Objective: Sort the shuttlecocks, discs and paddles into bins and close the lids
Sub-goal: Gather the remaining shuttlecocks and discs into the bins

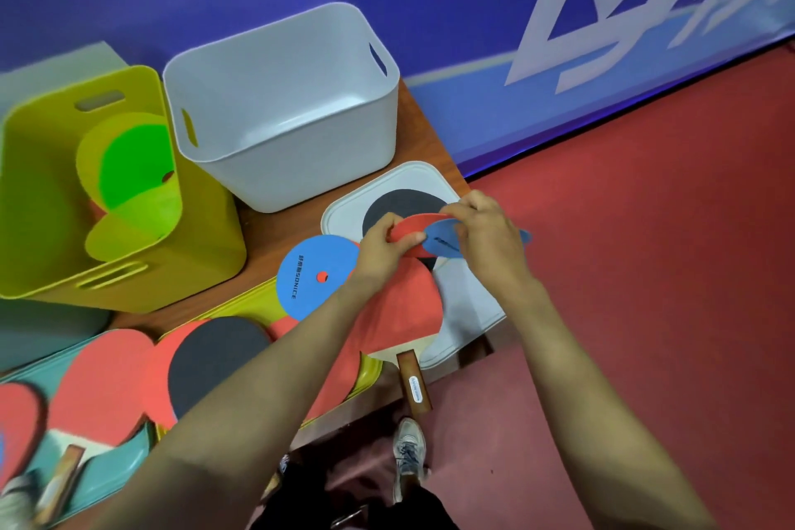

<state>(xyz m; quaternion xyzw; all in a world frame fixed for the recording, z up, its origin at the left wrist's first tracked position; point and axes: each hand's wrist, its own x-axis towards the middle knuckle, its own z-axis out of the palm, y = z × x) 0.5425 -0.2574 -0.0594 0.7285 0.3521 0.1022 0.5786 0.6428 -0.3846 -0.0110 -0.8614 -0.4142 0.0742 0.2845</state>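
Two discs are up off the counter [275,226]. A red disc [408,229] is pinched in the left hand [378,254], and a blue disc [439,244] is gripped by the right hand [486,237], fingers curled over its edge. Their edges overlap, and both are roughly flat with a slight tilt, just above the white lid [344,215] at the counter's right end. On that lid lie a black-faced paddle [395,204] and a red paddle [404,301], its handle pointing toward the person.

Key relation: the yellow bin [206,228], already holding a green disc [133,159] and yellowish ones on edge, sits well to the left of both hands and farther back. The left hand is nearer.

My read is that both discs belong there, so the carry is leftward and away. They'll likely need tipping on edge to slot in.

A loose blue disc [314,275] lies flat just beside the left wrist, probably next. The white bin [301,142] looks empty. More paddles lie on a yellow lid [370,368] and a teal lid [116,460] to the person's left. I can't see any shuttlecocks, and no bin is lidded yet.
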